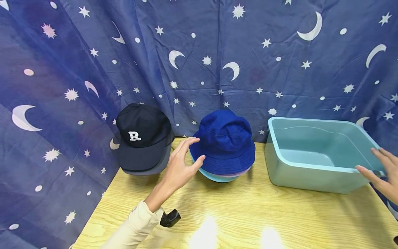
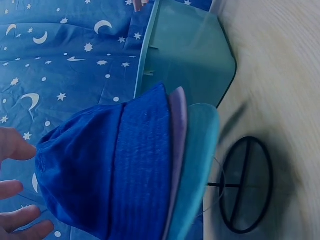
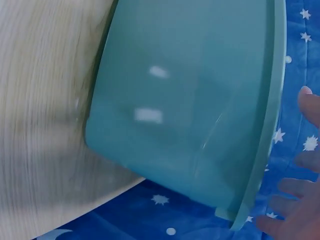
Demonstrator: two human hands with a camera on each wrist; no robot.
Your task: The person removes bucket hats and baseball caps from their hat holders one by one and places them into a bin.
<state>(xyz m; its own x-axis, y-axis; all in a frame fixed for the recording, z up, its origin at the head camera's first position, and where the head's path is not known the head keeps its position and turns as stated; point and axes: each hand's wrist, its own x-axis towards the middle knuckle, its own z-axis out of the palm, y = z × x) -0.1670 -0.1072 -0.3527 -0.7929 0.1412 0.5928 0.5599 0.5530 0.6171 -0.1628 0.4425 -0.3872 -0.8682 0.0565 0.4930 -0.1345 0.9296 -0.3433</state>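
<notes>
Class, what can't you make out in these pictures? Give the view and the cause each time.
- Crown of the purple hat: head and left wrist views, hidden by the blue hat.
- Crown of the grey cap: head view, covered by the dark cap.
- Near part of the tub's floor: head view, behind its front wall.

The head view is bright and fairly crisp — two blown-out glare patches whiten the near part of the wooden table (image 1: pixel 242 207). Both wrist views look dimmer, softer — two pale reflections mark the teal bin (image 3: pixel 175 150).
</notes>
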